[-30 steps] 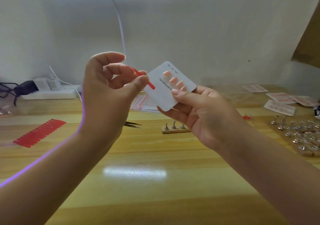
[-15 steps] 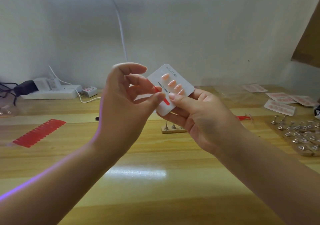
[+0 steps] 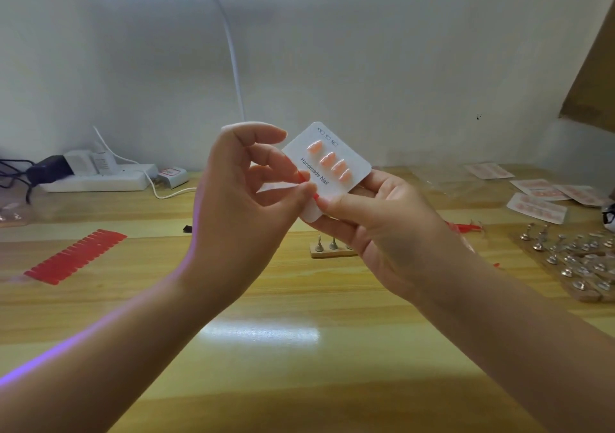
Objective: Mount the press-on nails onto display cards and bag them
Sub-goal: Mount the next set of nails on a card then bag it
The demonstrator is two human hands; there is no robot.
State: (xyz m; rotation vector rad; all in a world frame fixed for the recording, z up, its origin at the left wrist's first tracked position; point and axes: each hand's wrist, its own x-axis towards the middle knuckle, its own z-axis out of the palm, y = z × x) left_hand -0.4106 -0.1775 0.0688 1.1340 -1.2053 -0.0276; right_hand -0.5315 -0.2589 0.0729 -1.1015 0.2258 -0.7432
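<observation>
Head view: white wall, lamp panel overhead, wooden worktop (image 3: 266,349) below both raised hands.

Step in hand, as I read it: mounting. The display card (image 3: 327,166), printed "Handmade Nail", is up between the hands and carries four peach press-on nails (image 3: 332,163) in one row, with bare card beside them.

Left hand (image 3: 243,206): thumb and forefinger pinched together on a thin red strip (image 3: 301,176) at the card's left edge; other fingers (image 3: 263,133) curled loosely above, touching nothing. What the strip is, I can't tell. Possibly adhesive backing.

Right hand (image 3: 376,229): grips the card's lower corner, thumb pressed on its face just beside the left pinch, other fingers behind the card.

Next move likely: place or peel the strip cleanly while the right hand keeps the card steady, then add the remaining nails. Bagging not started on this card.

Well left of the hands: red sheet of strips (image 3: 76,256). Well right: metal nail stands (image 3: 579,256) and finished cards (image 3: 535,206). Under the right hand: small wooden stand block (image 3: 327,251).
</observation>
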